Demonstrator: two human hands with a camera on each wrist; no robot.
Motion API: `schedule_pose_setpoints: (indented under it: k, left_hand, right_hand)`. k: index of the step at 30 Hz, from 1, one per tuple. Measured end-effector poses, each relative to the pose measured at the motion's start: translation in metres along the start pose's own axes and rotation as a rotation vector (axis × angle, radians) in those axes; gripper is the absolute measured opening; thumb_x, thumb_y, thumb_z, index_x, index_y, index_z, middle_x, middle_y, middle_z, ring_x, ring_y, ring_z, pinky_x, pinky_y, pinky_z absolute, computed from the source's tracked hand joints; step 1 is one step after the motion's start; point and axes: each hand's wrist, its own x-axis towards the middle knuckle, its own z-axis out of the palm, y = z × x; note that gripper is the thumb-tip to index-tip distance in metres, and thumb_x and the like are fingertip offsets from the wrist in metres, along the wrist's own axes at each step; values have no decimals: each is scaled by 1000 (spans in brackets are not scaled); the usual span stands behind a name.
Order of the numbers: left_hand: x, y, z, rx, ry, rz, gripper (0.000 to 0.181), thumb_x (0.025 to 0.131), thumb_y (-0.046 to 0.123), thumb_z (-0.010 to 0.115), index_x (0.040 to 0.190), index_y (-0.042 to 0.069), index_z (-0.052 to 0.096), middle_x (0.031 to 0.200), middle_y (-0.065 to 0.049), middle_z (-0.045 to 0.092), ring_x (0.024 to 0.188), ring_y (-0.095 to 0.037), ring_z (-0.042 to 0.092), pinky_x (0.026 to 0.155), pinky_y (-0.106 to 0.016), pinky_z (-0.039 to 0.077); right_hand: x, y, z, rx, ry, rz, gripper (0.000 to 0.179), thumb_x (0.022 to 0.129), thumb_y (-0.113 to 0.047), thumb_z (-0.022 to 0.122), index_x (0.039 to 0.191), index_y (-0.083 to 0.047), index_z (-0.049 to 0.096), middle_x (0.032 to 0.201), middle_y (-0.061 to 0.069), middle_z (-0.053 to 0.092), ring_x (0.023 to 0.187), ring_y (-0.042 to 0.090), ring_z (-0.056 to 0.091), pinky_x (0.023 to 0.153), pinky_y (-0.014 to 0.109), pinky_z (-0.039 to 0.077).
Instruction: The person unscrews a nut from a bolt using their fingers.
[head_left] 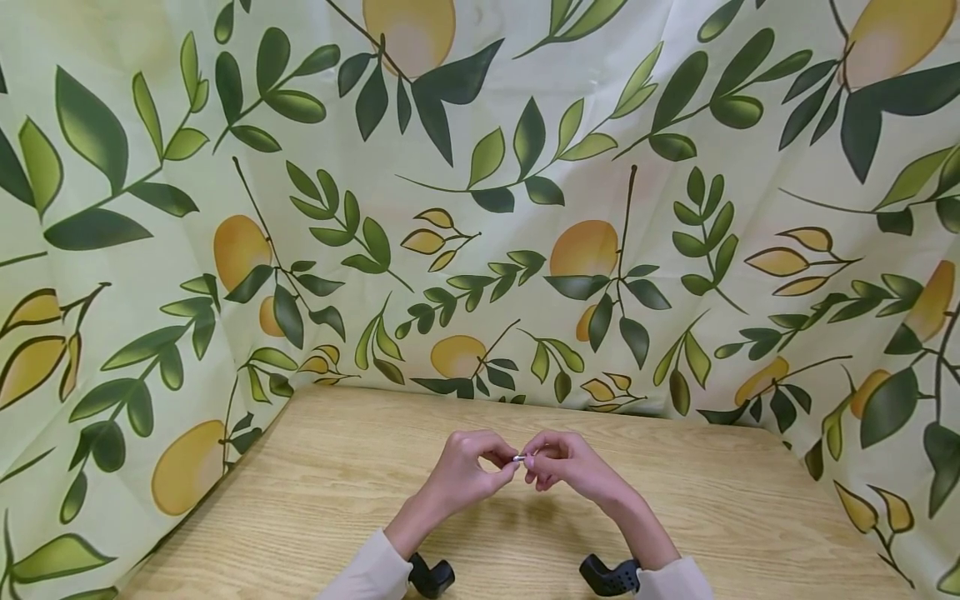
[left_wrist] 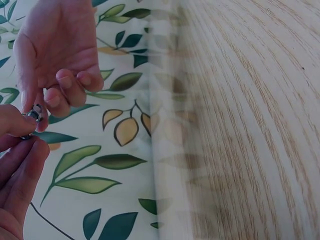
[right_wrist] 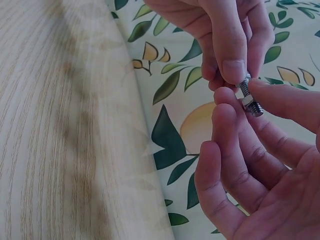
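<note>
A small metal bolt (right_wrist: 256,111) with a threaded shaft is held between both hands above the table. A nut (right_wrist: 247,101) sits around the shaft, near its free end. My left hand (head_left: 470,468) pinches the other end of the bolt between thumb and fingertips, which hide that end. From the opposite side, my right hand (head_left: 567,465) has its thumb and forefinger at the nut, pinching it. The other right fingers (right_wrist: 227,125) are loosely bent below. In the left wrist view, the metal (left_wrist: 34,115) shows only in part between the fingertips.
The hands are over a light wood table (head_left: 337,467). A cloth printed with leaves and fruit (head_left: 495,242) hangs at the back and both sides. Black wrist mounts (head_left: 432,577) stick out under the forearms.
</note>
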Motion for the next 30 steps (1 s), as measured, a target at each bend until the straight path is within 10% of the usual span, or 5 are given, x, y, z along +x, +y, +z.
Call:
schedule_pose_setpoints:
  k: [30]
  left_hand:
    - [-1, -5, 3, -18, 18, 21, 12, 80, -5, 81, 85, 6, 76, 80, -3, 77, 70, -2, 72, 67, -12, 60]
  right_hand:
    - [1, 2, -2, 1, 4, 13, 29, 101, -19, 64, 115, 6, 64, 85, 5, 75, 73, 13, 68, 73, 34, 64]
